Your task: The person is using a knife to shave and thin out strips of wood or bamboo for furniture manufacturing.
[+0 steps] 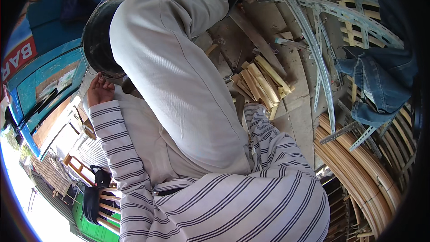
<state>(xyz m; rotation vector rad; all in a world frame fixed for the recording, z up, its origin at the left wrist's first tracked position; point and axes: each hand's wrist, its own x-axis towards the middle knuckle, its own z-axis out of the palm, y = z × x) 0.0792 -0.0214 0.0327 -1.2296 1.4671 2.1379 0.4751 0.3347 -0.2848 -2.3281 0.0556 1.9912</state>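
Note:
My left hand [101, 90] rests beside my pale trouser leg, palm partly turned up. Its fingers are loosely curled and apart, with nothing visible in them. Just beyond the fingertips is the rim of a black bucket [99, 40], partly covered by my bent knee. My right arm, in a striped sleeve [257, 115], reaches down past the other side of the leg. The right hand itself is hidden around the cuff, so its fingers cannot be made out. Right by that cuff lies a pile of short split wood or bamboo strips [262, 83] on the floor.
Curved perforated metal strips [309, 31] arch over the floor at the right. Blue jeans [380, 85] hang across them. Long bundled canes [354, 175] curve along the lower right. A blue-framed panel [49, 74] stands at the left. Planks [260, 40] lie beyond the wood pile.

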